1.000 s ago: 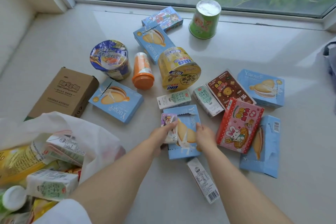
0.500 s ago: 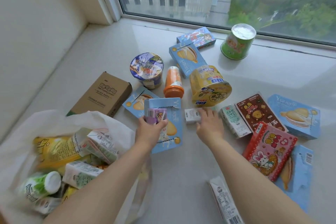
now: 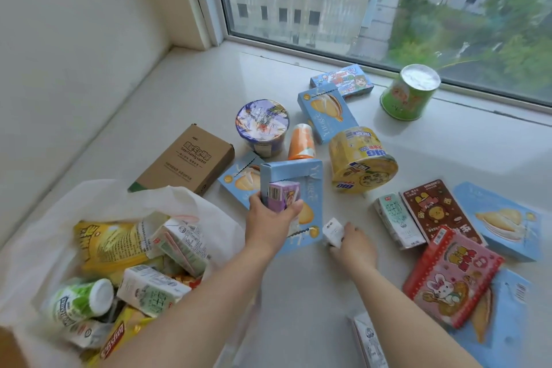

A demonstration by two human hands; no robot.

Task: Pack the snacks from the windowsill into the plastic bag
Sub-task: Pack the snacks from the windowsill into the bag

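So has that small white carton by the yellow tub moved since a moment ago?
Yes. The right hand has lifted the small white carton and drawn it away from the yellow tub, toward the person.

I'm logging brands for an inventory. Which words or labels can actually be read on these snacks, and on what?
"BIG": yellow tub, printed upside down.
"Yuoee", roughly: blue box by the orange bottle, and the blue box in the left hand.
"Smart safety socket", roughly: brown carton.
Milk cartons, red boxes, bag contents: too small or blurred.
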